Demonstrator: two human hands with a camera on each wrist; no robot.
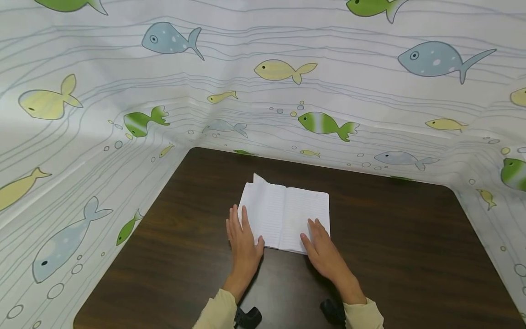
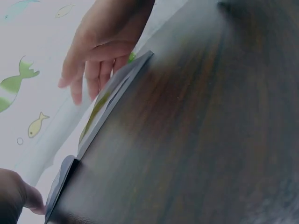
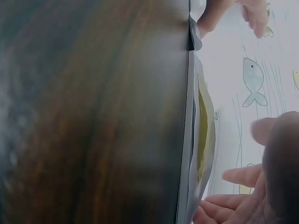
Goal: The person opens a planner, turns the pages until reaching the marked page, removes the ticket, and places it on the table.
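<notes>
An open notebook [image 1: 297, 210] with ruled white pages lies on the dark table. One leaf corner [image 1: 258, 179] sticks up at its top left. My left hand [image 1: 243, 249] rests along the left page's outer edge, fingers straight, thumb by the lower edge. Over the lower right page is my right hand [image 1: 326, 258], with relaxed, slightly spread fingers. From the left wrist, the notebook's edge [image 2: 110, 107] shows bulging pages, with the left thumb [image 2: 32, 198] at its near end. A yellowish strip [image 3: 202, 126] shows between the pages in the right wrist view.
The wood-grain table [image 1: 411, 256] has rounded far corners. A white sheet [image 1: 230, 45] printed with fish rises behind it and on both sides. Black wrist-worn devices [image 1: 249, 318] show below the hands, beside the pale yellow sleeves [image 1: 218, 311].
</notes>
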